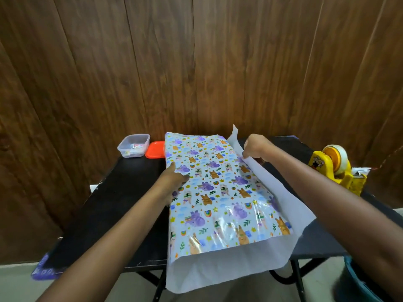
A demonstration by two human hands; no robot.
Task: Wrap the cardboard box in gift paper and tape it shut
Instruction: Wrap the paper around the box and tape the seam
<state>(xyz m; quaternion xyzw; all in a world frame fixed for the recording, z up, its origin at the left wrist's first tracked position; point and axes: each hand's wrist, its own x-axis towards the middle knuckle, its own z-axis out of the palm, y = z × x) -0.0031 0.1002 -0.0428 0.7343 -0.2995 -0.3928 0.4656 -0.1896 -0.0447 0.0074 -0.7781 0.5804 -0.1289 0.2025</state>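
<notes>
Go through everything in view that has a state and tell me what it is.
gift paper, left side folded over on top, right flap lifted
left hand, presses the paper's left edge
right hand, pinches the raised right flap
plastic container, open, lid off
orange lid, lying flat beside the container
tape dispenser, upright, tape roll loaded

paper [218, 192] on table [122, 192], centre | tub [133, 146] behind left — lid [155, 149] between tub and paper | dispenser [337, 168] at right, well apart
</notes>
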